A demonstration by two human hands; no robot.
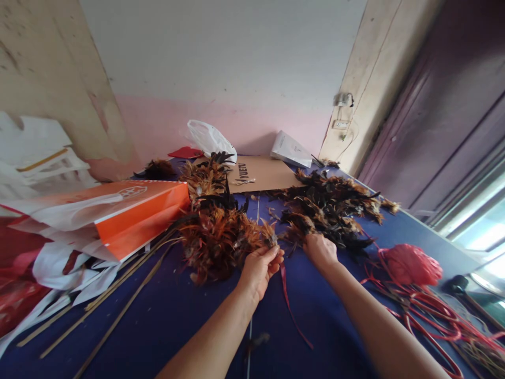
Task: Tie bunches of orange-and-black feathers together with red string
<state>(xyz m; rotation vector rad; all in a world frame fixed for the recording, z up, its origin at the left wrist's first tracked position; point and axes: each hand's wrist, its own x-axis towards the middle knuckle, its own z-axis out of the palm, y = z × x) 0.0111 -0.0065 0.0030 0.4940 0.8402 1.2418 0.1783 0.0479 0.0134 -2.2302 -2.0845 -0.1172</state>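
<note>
My left hand (pixel 261 267) is closed in a pinch on a small bunch of feathers (pixel 269 232), brown with grey at the base. A thin red ribbon (pixel 288 300) hangs below this hand and trails over the blue table. Just left of it lies a thick pile of rust-brown feathers (pixel 216 237). My right hand (pixel 321 251) is curled at the near edge of a darker pile of black and brown feathers (pixel 331 205). Its fingers are closed on feathers there, with the fingertips partly hidden.
An orange and white paper bag (pixel 142 221) lies at left beside thin sticks (pixel 130 300). Flat cardboard (pixel 268 176), a white plastic bag (pixel 211 138) and a white box (pixel 290 150) are at the back. Pink twine (pixel 412 263) lies tangled at right on the blue table (pixel 205 331).
</note>
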